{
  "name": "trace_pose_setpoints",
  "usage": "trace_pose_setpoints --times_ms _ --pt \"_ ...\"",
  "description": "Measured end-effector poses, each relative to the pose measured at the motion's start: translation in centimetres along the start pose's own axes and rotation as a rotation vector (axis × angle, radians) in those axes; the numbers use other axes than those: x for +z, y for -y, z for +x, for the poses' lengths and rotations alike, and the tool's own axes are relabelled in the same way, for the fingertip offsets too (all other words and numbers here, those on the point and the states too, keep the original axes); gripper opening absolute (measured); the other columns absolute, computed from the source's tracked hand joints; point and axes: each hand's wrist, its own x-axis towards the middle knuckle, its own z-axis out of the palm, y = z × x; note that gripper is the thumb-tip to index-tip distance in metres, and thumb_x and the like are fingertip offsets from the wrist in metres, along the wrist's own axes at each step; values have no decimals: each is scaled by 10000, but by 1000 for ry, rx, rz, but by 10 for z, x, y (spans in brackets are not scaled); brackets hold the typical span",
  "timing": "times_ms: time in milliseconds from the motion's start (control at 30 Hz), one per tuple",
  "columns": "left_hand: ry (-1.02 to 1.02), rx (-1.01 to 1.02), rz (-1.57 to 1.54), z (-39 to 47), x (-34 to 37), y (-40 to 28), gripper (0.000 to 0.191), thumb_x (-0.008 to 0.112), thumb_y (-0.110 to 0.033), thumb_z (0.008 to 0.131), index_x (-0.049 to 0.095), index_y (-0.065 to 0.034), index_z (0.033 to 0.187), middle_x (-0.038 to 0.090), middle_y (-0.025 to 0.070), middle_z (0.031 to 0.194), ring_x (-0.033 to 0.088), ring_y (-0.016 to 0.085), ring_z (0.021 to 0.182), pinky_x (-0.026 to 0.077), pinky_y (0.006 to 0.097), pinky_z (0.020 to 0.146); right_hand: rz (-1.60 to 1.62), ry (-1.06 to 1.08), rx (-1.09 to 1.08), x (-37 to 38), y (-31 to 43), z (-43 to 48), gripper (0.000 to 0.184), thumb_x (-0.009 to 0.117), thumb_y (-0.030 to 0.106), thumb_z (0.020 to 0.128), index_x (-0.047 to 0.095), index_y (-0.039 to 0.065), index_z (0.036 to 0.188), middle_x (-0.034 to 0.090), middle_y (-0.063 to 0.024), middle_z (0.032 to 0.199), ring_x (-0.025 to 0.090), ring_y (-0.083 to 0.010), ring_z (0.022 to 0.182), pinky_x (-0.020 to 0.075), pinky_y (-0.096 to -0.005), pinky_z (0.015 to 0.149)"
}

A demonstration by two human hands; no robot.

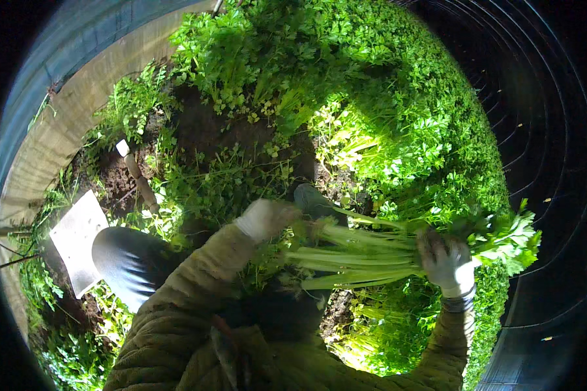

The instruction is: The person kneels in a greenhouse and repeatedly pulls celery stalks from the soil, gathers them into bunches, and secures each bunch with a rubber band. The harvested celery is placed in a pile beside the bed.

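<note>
A bundle of celery [362, 259] with long pale-green stalks lies across the front of my body, its leafy tops pointing to the right. My right hand [442, 259] is closed around the upper stalks, just below the leaves. At the bundle's left end, near the stalk bases, is my left hand [269, 217], blurred; whether its fingers grip any stalk cannot be made out. Both hands look gloved, and the sleeves are brown and quilted.
Dense leafy celery plants [411, 97] grow ahead and to the right. A white sheet-like piece [80, 239] lies left of my knee [127, 259]. Beyond it, a wooden handle [139, 178] with a pale end rests on soil. Plastic sheeting [98, 63] borders the left.
</note>
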Motion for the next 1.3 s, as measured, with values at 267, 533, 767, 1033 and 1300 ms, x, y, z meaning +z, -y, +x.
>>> trace_pose_setpoints --times_ms 267,533,767,1033,1300 --pt "-168 -92 -1056 -17 22 97 456 526 -222 977 410 -49 1382 621 95 1127 612 192 842 531 350 678 6 56 35 -3 -33 40 439 580 122 795 602 135 1233 613 -70 1090 562 -207 717 492 -338 585" --pt "-706 234 -806 -14 -16 18 489 695 -159 849 499 -73 1289 556 133 1257 526 272 1191 485 383 949 -46 12 -104 -21 -51 52 437 561 144 813 584 100 1247 587 -117 1069 535 -208 684 477 -330 579" --pt "-115 860 21 34 21 -94 383 690 -72 818 522 -41 1161 589 146 1064 573 292 1049 474 435 906 -112 -41 -186 -20 -48 61 444 526 162 820 574 98 1257 576 -110 1050 534 -213 712 504 -360 637" --pt "-393 170 -572 -28 -7 -2 260 456 -227 978 585 -13 1050 612 103 928 603 229 827 534 360 766 36 110 -107 -30 -76 52 486 530 143 812 549 138 1298 647 -75 974 559 -188 638 471 -338 542" --pt "-241 340 -302 -8 75 -77 273 703 -83 824 616 -4 1070 665 106 938 656 220 881 529 340 758 -63 174 -145 -29 -65 77 534 532 114 817 497 138 1349 645 -102 1056 584 -206 662 491 -337 579"
